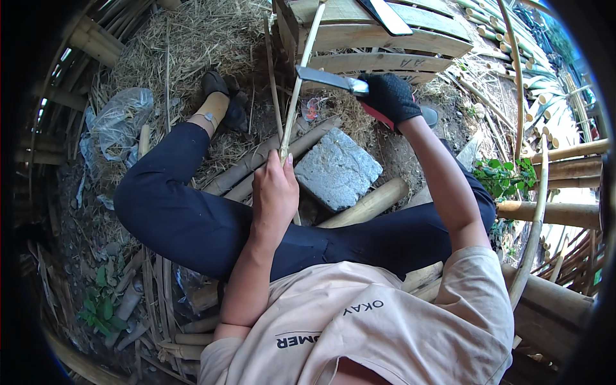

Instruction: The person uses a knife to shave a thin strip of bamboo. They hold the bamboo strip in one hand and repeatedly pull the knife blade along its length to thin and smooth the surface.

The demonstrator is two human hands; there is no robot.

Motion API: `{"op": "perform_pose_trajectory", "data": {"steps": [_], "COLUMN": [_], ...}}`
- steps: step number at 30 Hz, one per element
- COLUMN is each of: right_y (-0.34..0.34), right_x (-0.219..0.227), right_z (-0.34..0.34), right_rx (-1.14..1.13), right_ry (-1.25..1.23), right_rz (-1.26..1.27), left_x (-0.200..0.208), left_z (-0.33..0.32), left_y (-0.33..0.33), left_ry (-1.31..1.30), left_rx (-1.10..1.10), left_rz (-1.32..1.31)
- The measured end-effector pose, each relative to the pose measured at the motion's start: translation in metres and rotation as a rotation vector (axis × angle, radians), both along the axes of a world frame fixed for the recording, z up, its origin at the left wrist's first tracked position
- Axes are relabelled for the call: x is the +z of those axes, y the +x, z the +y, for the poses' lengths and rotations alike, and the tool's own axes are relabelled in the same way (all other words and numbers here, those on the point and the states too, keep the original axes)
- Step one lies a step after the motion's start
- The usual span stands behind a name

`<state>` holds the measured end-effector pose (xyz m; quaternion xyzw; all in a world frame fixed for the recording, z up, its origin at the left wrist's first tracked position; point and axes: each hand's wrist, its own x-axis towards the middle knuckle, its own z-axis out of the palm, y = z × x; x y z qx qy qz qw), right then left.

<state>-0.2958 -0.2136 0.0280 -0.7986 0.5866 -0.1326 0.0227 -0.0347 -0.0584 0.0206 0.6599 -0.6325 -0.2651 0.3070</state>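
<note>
My bare left hand [276, 196] is closed round the near end of a thin split bamboo strip [304, 67], which runs away from me and passes in front of a wooden crate. On my right hand [390, 99] is a black glove with a red palm edge, and its fingers are wrapped round the handle of a knife [324, 79]. The knife's straight, broad blade points left, its tip at the strip; whether it touches cannot be made out. Between my knees, a rough grey stone block [338, 168] lies beside the bamboo strip.
The slatted wooden crate [378, 42] stands ahead, with a flat dark object [387, 17] on top. Bamboo poles [372, 204] lie around the block. Straw [173, 51] covers the ground at far left, near a clear plastic bag [122, 125]. Cut bamboo [545, 99] is piled at far right.
</note>
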Motion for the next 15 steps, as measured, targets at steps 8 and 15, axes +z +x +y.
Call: {"op": "perform_pose_trajectory", "data": {"steps": [8, 15], "right_y": [0.051, 0.047], "right_x": [-0.001, -0.011], "right_z": [0.038, 0.026], "right_rx": [0.106, 0.092], "right_ry": [0.231, 0.200], "right_rz": [-0.125, -0.018], "left_x": [0.005, 0.004], "left_z": [-0.001, 0.000], "left_y": [-0.010, -0.009], "left_ry": [0.034, 0.028], "left_rx": [-0.021, -0.050], "left_rz": [-0.034, -0.035]}}
